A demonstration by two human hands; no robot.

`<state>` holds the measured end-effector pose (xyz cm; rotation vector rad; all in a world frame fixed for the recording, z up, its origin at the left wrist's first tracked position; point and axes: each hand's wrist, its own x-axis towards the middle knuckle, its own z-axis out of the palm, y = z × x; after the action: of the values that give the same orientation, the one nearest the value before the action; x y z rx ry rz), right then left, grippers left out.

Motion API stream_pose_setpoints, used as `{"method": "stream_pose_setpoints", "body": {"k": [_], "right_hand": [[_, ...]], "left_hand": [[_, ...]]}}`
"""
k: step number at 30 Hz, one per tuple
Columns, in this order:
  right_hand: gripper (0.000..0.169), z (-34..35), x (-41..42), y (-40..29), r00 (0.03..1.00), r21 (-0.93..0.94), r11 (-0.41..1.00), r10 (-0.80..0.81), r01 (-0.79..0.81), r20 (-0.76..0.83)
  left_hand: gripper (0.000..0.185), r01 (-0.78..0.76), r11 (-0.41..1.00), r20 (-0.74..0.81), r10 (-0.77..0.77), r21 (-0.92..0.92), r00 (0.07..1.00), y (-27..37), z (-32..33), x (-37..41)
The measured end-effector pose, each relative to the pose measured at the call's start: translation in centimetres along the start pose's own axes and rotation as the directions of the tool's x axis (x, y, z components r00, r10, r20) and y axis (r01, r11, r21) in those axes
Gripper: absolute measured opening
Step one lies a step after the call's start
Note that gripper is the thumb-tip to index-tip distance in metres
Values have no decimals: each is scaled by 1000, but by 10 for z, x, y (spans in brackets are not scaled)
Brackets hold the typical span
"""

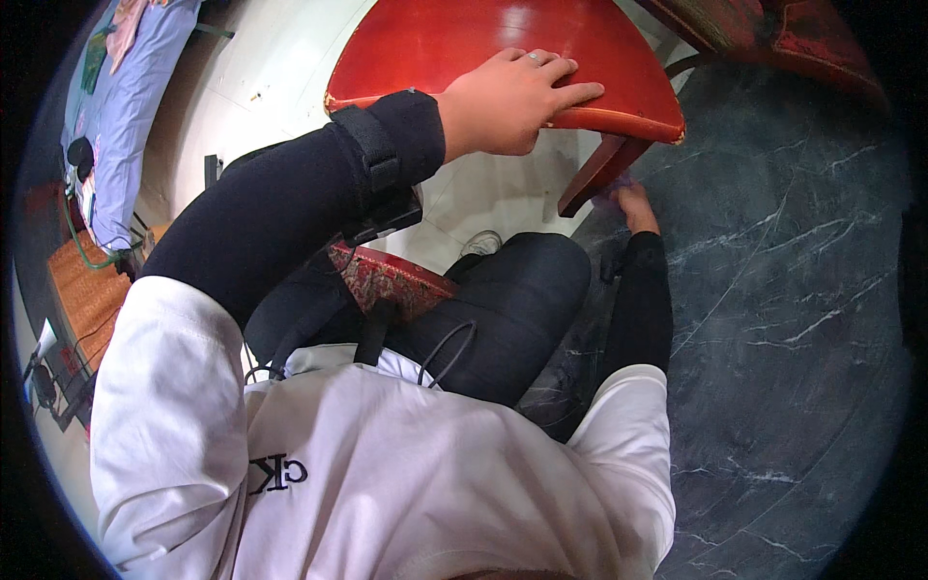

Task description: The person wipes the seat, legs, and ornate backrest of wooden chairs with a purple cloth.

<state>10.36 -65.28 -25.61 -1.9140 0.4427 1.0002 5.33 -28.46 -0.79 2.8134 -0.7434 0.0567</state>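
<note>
A red painted wooden seat (pixel 464 43), with chipped paint along its rim, is in front of me at the top of the view. My left hand (pixel 507 101) lies palm down on it near the front edge, fingers spread, a ring on one finger. From the seat's right front corner a dark red wooden leg (pixel 605 170) slants down. My right hand (pixel 636 206) is beside that leg's lower part, holding a small purplish cloth (pixel 605 194) against it. The leg and blur hide some fingers and part of the cloth.
Dark marbled flooring (pixel 783 290) spans the right, pale tiles (pixel 246 87) the left. Another red-brown piece of furniture (pixel 819 58) stands top right. A patterned red seat (pixel 391 279) shows between my legs. Lavender fabric (pixel 152 94) and a woven orange item (pixel 83 290) lie far left.
</note>
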Motion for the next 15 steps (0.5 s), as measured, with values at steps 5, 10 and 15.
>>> {"method": "stream_pose_setpoints", "body": {"k": [5, 10, 15], "right_hand": [[48, 30, -3, -40, 993, 737, 666, 61, -117, 103], [56, 37, 1, -43, 991, 737, 669, 136, -94, 3], [55, 29, -2, -55, 988, 835, 541, -45, -101, 149]], "left_hand": [[83, 7, 1000, -7, -7, -6, 1000, 1, 0, 1], [82, 2, 999, -14, -3, -43, 1000, 1, 0, 2], [81, -3, 999, -15, 3, -33, 1000, -1, 1, 3]]}}
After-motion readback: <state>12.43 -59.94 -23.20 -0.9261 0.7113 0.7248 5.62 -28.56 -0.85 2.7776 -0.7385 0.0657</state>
